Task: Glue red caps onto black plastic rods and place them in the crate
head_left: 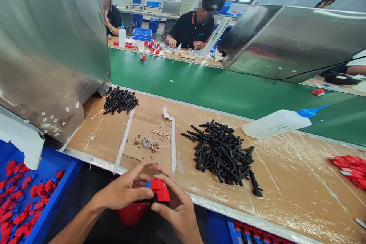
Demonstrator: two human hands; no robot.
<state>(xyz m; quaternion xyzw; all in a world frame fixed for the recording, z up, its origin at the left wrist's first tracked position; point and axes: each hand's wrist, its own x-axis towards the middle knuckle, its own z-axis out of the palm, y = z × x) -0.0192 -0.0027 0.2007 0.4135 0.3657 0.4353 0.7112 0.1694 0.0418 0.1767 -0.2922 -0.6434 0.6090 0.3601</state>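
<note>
Between my two hands, just off the bench's near edge, is a red plastic part (160,189) with a bit of blue on its left and black below. My left hand (130,187) has its thumb and fingers closed on the left side of it. Around the right side curl the fingers and thumb of my right hand (176,202). The far side of the part is hidden by my fingers. Beyond my hands on the cardboard-covered bench (151,126) lie a small open cup (156,145), a round clear lid or dish (146,143) and cotton swabs (160,134).
A heap of black plastic pieces (223,152) lies to the right, a smaller black pile (120,101) at the far left. A white bottle (277,124) lies tipped. Blue bin (65,177) holds red parts. Beyond the green belt (183,80) sits a person (188,26).
</note>
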